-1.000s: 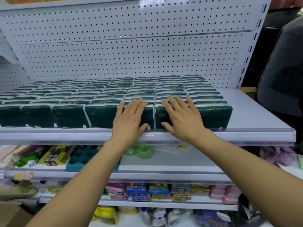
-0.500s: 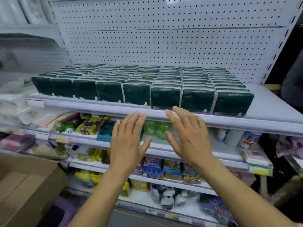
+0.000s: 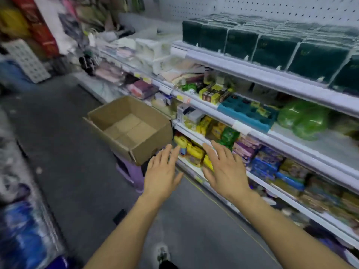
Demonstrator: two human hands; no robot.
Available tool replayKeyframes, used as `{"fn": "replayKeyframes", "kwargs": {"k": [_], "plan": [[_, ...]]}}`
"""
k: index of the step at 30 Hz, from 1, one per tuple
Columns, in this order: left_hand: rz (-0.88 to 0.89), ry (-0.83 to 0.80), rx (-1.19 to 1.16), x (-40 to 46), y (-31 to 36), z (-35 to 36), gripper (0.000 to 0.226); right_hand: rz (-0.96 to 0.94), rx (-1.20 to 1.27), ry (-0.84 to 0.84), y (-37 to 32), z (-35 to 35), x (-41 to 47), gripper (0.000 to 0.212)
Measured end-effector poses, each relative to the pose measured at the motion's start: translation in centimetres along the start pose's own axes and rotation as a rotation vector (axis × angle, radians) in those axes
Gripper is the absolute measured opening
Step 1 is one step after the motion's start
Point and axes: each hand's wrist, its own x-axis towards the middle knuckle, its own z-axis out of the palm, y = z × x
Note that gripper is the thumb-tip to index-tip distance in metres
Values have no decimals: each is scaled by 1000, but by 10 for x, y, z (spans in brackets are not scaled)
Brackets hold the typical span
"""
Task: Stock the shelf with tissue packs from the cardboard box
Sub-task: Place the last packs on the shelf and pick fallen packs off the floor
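Dark green tissue packs [image 3: 272, 47] stand in rows on the white top shelf [image 3: 252, 73] at the upper right. An open cardboard box [image 3: 128, 129] sits on a purple stool [image 3: 132, 171] in the aisle, left of the shelving; only its bare bottom shows inside. My left hand [image 3: 162, 175] and my right hand [image 3: 226, 171] hang in the air side by side, fingers spread and straight, holding nothing. They are just right of the box and in front of the lower shelves.
Lower shelves [image 3: 272, 144] hold green bags, yellow and blue packets and a teal tray [image 3: 246, 113]. The grey floor [image 3: 68, 162] runs down the aisle. Blurred goods line the left edge, and a shoe [image 3: 162, 253] shows at the bottom.
My view has swung left and down from the tissue shelf to the aisle and the box. Both hands have come off the packs and dropped low, still open.
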Motion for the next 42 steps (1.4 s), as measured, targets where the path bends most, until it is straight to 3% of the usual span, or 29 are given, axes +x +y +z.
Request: {"fn": "replayKeyframes", "kwargs": {"k": [10,19,30,34,42], "plan": [[-427,-194,21,-56,-202,16,81,-239,143,-230,-168,114,77,66],[-577,-395,-74,-51,-346,84,76,-314,152,-434,-259,256,137,70],[-780,-514,-287,-69,-468,310,75,-310,91,-797,-284,524,145,55],[-901,-538,-355,-91,-499,414,68,-411,1,-866,-291,623,133,56],[-999,-574,-357,-123,-544,575,67,-414,-101,-1046,-296,789,101,61]]}}
